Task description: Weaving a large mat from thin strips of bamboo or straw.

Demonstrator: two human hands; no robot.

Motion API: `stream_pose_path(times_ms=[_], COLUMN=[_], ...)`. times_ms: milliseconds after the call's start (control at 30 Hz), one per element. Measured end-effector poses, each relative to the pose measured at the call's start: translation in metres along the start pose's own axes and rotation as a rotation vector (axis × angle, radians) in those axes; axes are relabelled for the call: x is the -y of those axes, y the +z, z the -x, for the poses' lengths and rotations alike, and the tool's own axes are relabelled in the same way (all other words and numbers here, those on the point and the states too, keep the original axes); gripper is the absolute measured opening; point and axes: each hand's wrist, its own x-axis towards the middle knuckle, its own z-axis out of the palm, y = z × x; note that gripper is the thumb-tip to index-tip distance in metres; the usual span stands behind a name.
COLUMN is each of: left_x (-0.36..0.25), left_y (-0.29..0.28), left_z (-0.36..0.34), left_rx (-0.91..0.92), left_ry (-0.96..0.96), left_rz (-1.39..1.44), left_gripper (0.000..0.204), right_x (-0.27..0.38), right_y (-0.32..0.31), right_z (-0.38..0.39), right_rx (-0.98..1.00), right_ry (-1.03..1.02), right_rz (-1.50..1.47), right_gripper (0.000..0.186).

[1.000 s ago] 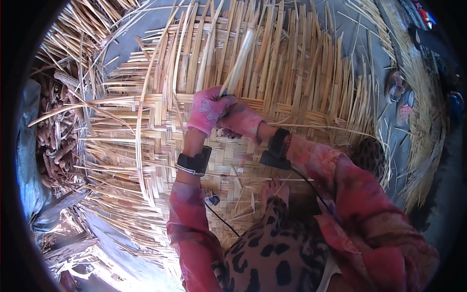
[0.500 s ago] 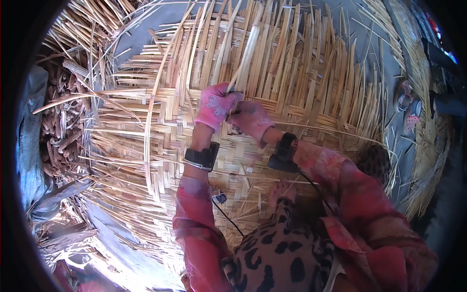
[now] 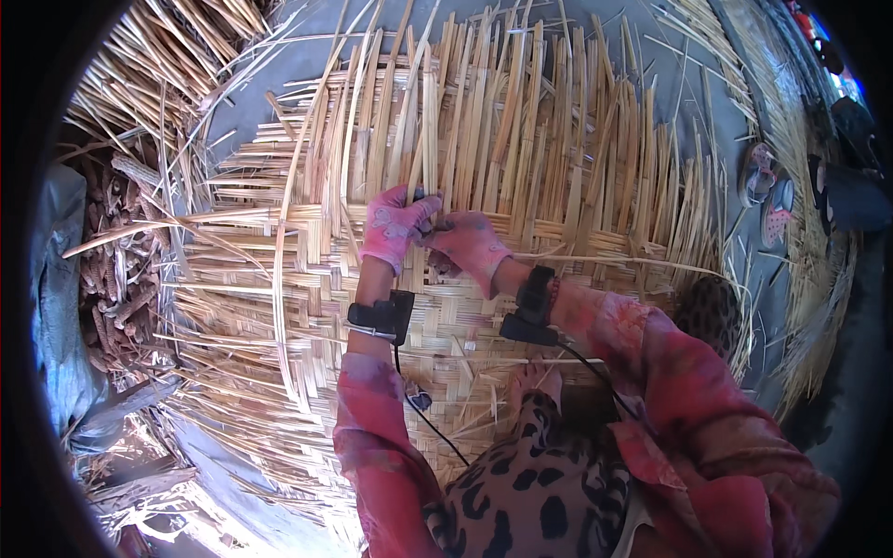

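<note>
A large woven mat of pale split-cane strips [image 3: 579, 139] spreads under me, with long loose ends fanning out at the top and left. My left hand [image 3: 395, 228], in a pink glove with a butterfly pattern, is closed on upright strips [image 3: 424, 158] at the band where the plaiting meets the loose ends. My right hand [image 3: 470, 253], also gloved, is curled beside it at the same spot, fingers closed on the weave; exactly what its fingertips hold is hidden. My bare foot [image 3: 539, 379] rests on the mat below.
Dried corn cobs [image 3: 126, 298], a bluish sack [image 3: 56, 316] and bundled canes [image 3: 167, 46] lie along the left. Sandals [image 3: 758, 177] stand on the grey ground at right, beside loose straw [image 3: 809, 344] and someone's dark-clad legs [image 3: 846, 195].
The long strip that stood out slanting from my hands now lies upright among the others. My left hand has come slightly down toward me, and both hands stay close together.
</note>
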Motion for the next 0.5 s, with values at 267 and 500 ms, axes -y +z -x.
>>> stream_pose_path(times_ms=[267, 500], left_x=[-0.013, -0.011], left_y=[0.006, 0.038], left_z=[0.027, 0.063], left_rx=[0.106, -0.139], left_ry=[0.163, 0.099], left_rz=[0.049, 0.331], left_gripper=[0.010, 0.017], right_x=[0.012, 0.026], right_y=[-0.009, -0.063], right_z=[0.007, 0.062], right_rx=[0.096, 0.098], right_ry=[-0.429, -0.115], right_rz=[0.574, 0.133], right_gripper=[0.023, 0.017])
